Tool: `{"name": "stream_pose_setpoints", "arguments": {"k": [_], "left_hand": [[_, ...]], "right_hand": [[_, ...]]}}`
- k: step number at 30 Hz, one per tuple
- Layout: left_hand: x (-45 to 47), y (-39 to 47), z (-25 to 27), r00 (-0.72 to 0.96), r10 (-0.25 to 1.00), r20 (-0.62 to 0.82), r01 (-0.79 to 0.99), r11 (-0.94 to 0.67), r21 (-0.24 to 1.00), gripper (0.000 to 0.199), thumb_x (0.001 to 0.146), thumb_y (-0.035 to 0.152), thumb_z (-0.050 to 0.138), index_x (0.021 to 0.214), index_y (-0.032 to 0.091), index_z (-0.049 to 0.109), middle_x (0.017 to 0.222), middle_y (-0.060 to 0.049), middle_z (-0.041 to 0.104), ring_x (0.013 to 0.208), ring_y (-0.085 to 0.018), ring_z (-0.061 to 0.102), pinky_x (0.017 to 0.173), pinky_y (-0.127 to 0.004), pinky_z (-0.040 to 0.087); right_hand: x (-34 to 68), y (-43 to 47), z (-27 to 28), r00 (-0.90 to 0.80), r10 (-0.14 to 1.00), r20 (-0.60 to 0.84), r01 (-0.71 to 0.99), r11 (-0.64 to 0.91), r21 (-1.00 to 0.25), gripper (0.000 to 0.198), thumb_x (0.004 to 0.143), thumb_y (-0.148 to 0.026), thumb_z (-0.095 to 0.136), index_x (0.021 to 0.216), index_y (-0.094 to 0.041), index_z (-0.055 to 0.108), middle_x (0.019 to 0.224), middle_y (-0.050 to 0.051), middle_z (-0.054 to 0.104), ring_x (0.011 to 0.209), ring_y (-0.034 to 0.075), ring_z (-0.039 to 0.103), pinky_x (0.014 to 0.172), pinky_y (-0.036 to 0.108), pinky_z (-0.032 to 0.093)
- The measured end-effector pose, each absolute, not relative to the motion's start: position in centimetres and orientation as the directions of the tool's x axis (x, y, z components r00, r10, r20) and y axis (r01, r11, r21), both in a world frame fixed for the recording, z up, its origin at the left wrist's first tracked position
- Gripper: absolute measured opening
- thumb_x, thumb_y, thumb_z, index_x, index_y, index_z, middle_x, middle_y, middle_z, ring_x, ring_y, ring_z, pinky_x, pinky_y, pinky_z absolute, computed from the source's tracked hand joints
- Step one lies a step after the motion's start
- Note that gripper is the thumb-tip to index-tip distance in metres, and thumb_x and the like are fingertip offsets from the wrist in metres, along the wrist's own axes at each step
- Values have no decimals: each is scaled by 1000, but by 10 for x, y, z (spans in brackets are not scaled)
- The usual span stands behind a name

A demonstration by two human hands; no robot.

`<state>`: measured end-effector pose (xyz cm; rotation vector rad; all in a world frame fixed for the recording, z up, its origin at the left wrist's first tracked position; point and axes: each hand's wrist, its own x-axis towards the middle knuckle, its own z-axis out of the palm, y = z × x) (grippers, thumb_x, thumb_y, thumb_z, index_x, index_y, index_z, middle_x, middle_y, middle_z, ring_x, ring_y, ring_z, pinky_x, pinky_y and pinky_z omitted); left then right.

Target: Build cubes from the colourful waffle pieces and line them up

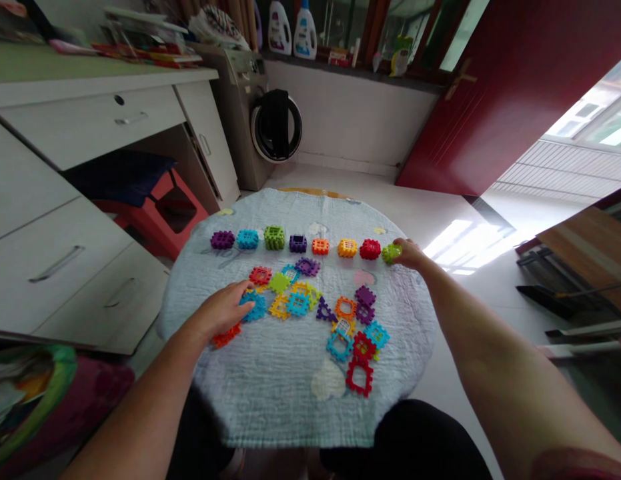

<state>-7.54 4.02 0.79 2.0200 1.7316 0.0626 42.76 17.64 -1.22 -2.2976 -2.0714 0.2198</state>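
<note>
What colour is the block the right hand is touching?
The block at the right hand is lime green, seen best in the head view.

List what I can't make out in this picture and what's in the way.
In the head view:
Left side of the blue piece: covered by the left hand.
Right end of the green block: behind the right hand.
Lower pieces of the right pile: overlapped by others.
Bottle lettering: too small.
Bin: cut off at left edge.

The right hand [410, 255] touches a green block [390, 253]; the left hand [226, 311], beside an orange piece [227, 337], touches a blue piece [257, 307].
</note>
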Motion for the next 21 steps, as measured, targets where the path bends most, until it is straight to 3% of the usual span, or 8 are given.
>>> {"name": "stream_pose_setpoints", "arguments": {"k": [6, 15, 21], "left_hand": [[-74, 39, 10, 224, 936, -272, 919, -109, 379, 58, 77, 40, 46, 126, 10, 52, 127, -15, 59, 116, -25, 55, 100, -31, 40], [-74, 39, 8, 228, 937, -264, 909, -108, 402, 53, 77, 38, 47, 123, 13, 54, 126, -14, 59, 115, -26, 56, 99, -34, 41], [-78, 40, 3, 234, 935, -266, 923, -128, 362, 51, 78, 37, 47, 122, 13, 54, 122, -13, 61, 112, -26, 57, 96, -33, 42]], "right_hand": [[430, 187, -17, 85, 991, -103, 992, -94, -90, 62, 63, -28, 71, 122, -21, 56, 115, 10, 58, 104, 26, 56, 91, 35, 43], [432, 192, -21, 55, 987, -152, 996, -66, -68, 64, 63, -23, 70, 125, -17, 56, 115, 13, 57, 104, 26, 57, 92, 36, 42], [431, 185, -18, 80, 993, -92, 984, -93, -149, 78, 59, -24, 71, 133, -19, 47, 120, 13, 52, 105, 27, 54, 92, 38, 44]]}}
